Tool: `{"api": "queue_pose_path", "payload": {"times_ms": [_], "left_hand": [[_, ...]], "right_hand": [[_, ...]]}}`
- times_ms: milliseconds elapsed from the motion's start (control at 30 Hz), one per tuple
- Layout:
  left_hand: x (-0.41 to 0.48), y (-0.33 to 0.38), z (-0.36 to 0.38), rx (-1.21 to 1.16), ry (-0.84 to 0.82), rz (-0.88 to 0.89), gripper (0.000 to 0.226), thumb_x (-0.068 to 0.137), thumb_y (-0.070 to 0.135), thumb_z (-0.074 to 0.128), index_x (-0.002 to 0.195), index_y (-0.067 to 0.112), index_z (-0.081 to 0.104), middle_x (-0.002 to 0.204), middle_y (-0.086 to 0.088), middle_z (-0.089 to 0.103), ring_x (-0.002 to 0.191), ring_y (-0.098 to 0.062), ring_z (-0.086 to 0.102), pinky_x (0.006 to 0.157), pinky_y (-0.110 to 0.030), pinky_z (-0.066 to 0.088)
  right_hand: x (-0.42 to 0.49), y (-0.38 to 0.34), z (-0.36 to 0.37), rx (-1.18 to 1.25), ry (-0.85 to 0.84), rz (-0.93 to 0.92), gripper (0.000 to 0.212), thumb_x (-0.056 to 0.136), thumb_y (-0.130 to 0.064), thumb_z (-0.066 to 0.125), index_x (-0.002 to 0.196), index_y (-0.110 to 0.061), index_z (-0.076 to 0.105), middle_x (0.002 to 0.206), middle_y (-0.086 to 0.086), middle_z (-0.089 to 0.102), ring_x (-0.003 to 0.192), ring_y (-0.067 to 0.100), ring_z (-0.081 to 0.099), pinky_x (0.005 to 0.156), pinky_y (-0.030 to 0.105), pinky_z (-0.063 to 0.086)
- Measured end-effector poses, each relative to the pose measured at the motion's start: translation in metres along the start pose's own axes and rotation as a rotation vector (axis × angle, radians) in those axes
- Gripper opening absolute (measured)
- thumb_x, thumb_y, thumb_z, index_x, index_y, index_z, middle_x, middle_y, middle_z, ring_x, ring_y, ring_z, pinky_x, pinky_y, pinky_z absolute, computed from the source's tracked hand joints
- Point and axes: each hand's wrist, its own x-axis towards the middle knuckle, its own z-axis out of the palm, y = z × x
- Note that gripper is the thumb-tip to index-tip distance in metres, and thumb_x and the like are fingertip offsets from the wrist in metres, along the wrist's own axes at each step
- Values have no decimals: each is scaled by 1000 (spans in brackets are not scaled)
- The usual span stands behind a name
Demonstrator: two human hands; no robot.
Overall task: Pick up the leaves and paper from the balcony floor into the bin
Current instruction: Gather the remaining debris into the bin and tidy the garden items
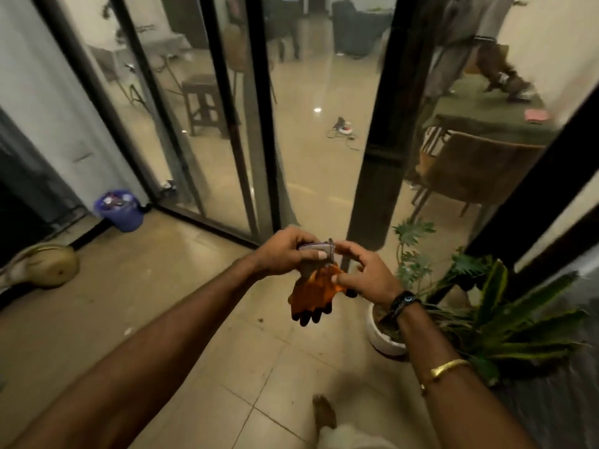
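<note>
Both my hands hold a pair of orange work gloves (312, 293) with grey cuffs and dark fingertips, at the middle of the view above the tiled balcony floor (181, 319). My left hand (285, 252) grips the grey cuff from the left. My right hand (363, 273) pinches the orange part from the right. A blue bin (120, 210) with rubbish in it stands at the left, by the glass door frame. A brown dry leaf (325, 414) lies on the tiles near the bottom. Small specks of debris (259, 319) dot the floor.
A white pot (379, 335) with green plants (505, 312) stands at the right. A pale rounded object (53, 264) lies at the far left. Glass sliding doors (227, 124) stand ahead, their middle gap giving onto a room with a stool and a chair.
</note>
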Motion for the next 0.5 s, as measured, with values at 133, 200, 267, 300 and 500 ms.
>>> {"api": "queue_pose_path", "payload": {"times_ms": [133, 200, 267, 300, 500], "left_hand": [[-10, -23, -47, 53, 125, -81, 22, 89, 33, 72, 101, 14, 73, 92, -2, 71, 84, -14, 69, 71, -29, 57], [-14, -33, -67, 13, 243, -118, 21, 87, 32, 75, 100, 16, 72, 93, 0, 71, 87, -12, 69, 74, -29, 56], [-21, -39, -83, -65, 390, -145, 22, 85, 28, 77, 103, 16, 72, 97, 0, 72, 91, -13, 70, 78, -30, 57], [-25, -40, -89, -126, 470, -161, 24, 85, 26, 77, 106, 14, 72, 99, -1, 73, 93, -13, 70, 79, -27, 57], [-58, -63, -109, -405, 1046, -250, 36, 88, 19, 74, 122, 11, 66, 112, -3, 72, 100, -9, 68, 75, -13, 53]], "right_hand": [[56, -17, 31, -130, -84, -73, 13, 81, -34, 79, 91, -31, 73, 91, -13, 72, 89, 1, 65, 82, 30, 55], [82, -28, 44, -110, -125, -113, 11, 82, -35, 79, 84, -27, 71, 85, -8, 71, 83, 7, 66, 77, 35, 58], [104, -44, 55, -72, -171, -148, 10, 84, -31, 77, 84, -25, 69, 84, -4, 70, 81, 12, 67, 75, 38, 59], [114, -50, 61, -43, -188, -155, 9, 85, -29, 77, 85, -24, 69, 84, -3, 70, 81, 14, 67, 75, 38, 59], [166, -86, 91, 365, -334, -105, 27, 92, -5, 67, 115, -19, 66, 87, -6, 77, 80, 8, 71, 71, 27, 59]]}}
